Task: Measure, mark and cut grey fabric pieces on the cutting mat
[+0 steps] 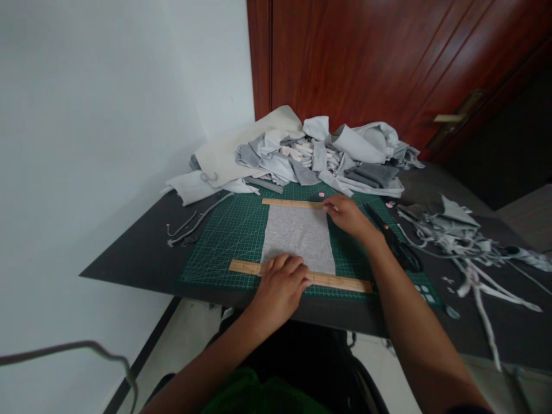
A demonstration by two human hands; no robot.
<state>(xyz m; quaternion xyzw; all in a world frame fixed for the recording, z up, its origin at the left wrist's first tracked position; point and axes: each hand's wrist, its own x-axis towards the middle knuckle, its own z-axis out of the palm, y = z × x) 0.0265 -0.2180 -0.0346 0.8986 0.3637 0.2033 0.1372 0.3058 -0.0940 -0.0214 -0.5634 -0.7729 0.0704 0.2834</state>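
Observation:
A piece of light grey fabric (297,238) lies flat on a green gridded cutting mat (224,241). Across its near edge runs a long wooden ruler (340,281), and my left hand (282,279) rests on top of it, fingers curled over the ruler and the fabric. A second wooden ruler (288,203) lies along the fabric's far edge. My right hand (342,213) pinches the right end of that ruler between thumb and fingers, at the fabric's far right corner.
Black scissors (394,244) lie on the mat right of my right hand. Heaped cloth pieces (302,152) stand behind the mat. Tangled grey scraps (457,230) cover the table's right side. Thin strips (200,218) lie at left, near a white wall (107,115).

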